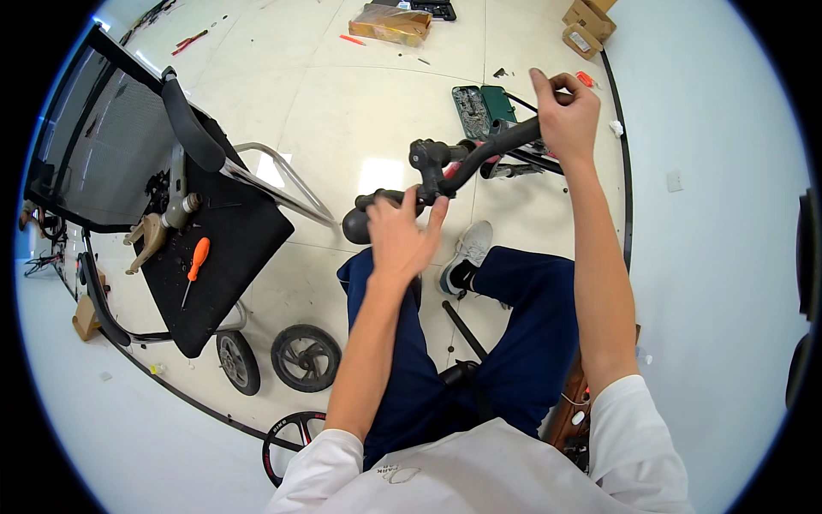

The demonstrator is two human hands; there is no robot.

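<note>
A black bicycle handlebar (490,156) with its stem (428,156) stands in front of me, above my knees. My right hand (572,120) is closed round its far right end, with a dark piece showing between thumb and fingers. Near the stem, my left hand (398,238) has its fingers bent over the left part of the bar, thumb pointing toward the stem. A rounded black grip end (354,226) sticks out left of that hand. Part of the bike frame (511,167) shows beneath the right side of the bar; my hands and the bar hide the rest.
On the left, a black chair (231,240) holds a screwdriver (197,259) with an orange handle and a beige metal part (158,230). Wheels (306,357) lie near it. Beyond the bar sit a green toolbox (486,111) and a cardboard box (390,24). A wall (711,188) runs along my right.
</note>
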